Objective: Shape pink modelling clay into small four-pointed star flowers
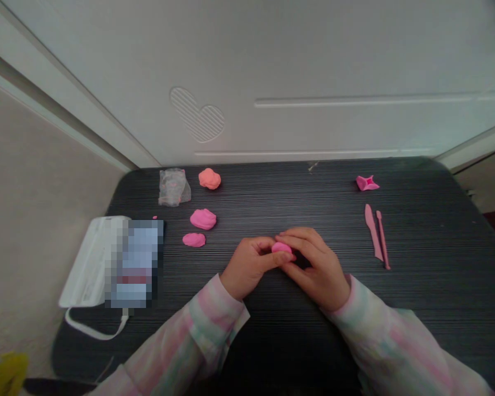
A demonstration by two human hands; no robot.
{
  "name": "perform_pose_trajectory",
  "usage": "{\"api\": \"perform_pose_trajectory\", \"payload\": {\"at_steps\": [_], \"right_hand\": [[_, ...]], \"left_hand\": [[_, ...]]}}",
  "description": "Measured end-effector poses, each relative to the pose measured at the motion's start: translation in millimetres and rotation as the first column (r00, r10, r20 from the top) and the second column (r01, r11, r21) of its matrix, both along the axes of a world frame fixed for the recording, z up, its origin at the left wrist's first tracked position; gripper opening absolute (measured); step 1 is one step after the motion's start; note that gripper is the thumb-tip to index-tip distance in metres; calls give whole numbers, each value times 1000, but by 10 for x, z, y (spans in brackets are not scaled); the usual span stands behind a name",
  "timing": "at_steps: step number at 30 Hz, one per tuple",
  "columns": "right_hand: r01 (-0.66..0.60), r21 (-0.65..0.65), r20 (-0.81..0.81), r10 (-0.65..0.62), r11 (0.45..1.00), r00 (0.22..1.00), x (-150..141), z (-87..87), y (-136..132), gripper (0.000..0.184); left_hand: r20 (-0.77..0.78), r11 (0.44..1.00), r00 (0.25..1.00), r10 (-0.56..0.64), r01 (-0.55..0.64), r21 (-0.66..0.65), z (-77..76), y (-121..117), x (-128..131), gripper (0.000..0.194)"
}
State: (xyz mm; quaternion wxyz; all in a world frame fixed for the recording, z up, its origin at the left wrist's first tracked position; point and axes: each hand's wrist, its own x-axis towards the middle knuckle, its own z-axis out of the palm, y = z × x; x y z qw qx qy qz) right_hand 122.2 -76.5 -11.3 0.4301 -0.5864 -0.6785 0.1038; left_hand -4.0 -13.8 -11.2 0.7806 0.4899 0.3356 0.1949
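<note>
Between my two hands, above the dark table, is a small rounded piece of pink modelling clay (281, 248). My left hand (251, 264) is closed on it, the thumb laid along its near side. My right hand (313, 264) curls around its right side, with fingertips on top and thumb below. To the left on the table lie a larger pink clay lump (203, 219), a flatter pink clay piece (193, 240) and an orange clay lump (209, 179). Over on the right are a pink modelling knife (373, 231), a thin pink stick tool (383, 239) and a folded pink clay shape (367, 183).
A crumpled clear plastic bag (174, 187) lies at the back left of the black table (280, 198). Left of my hands sit a white power bank (88, 264) and a blurred phone (136, 264), with a white cable (93, 331). A white panel (313, 66) rises behind the table.
</note>
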Motion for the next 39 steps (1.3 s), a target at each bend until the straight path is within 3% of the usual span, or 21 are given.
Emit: {"api": "perform_pose_trajectory", "payload": {"at_steps": [6,11,14,17,20,23,26,30,39], "right_hand": [[23,-11,-21,-23,1000,1000,19,7,1,32],[16,-31,-3,-16,999,1000,21,-3,-17,32],[0,-87,-7,0,996,1000,19,4,-26,44],[-29,-157,-121,10,987,993,25,16,-32,50],[-27,-207,-317,-41,978,948,40,12,-30,35],[12,-249,-385,-111,968,916,49,2,-25,15],[63,-188,-315,-121,980,941,31,14,-25,7],[137,-28,-92,-139,990,986,-13,51,-22,11],[98,44,48,-100,994,994,31,54,-9,13]], "left_hand": [[158,985,983,91,-65,-162,-9,8,11,14],[69,992,994,88,-81,-93,-6,11,0,5],[39,990,991,131,-128,-65,3,20,-1,4],[18,982,982,186,-186,-32,17,31,1,8],[3,975,975,223,-223,-16,17,30,7,11],[22,972,972,236,-235,-29,3,20,15,13],[24,973,973,230,-230,-1,-11,11,20,12],[14,976,976,216,-217,25,-30,4,17,11],[73,981,978,195,-195,-11,-60,7,3,10]]}}
